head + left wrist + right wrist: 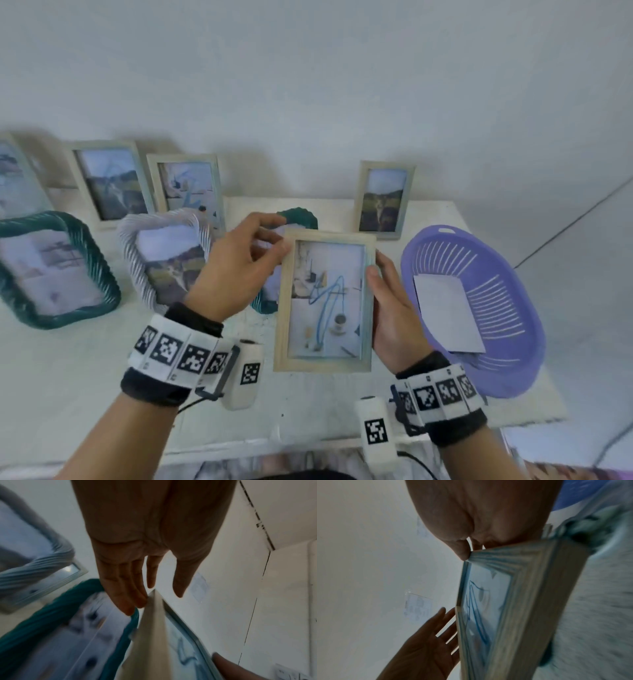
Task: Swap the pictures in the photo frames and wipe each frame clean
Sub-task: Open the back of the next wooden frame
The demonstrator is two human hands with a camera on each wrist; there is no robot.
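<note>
The right hand [394, 308] grips the wooden frame [325, 301] by its right long edge, thumb on the front and fingers behind, holding it upright above the worktop [85, 377] with its long axis running away from the person. The left hand [236, 267] is loosely open at the frame's top left corner, fingertips [139, 601] touching or just short of it; I cannot tell which. So the left side lies free for that nearer hand. A basket [513, 377] with a white sheet [445, 311] sits just right.
</note>
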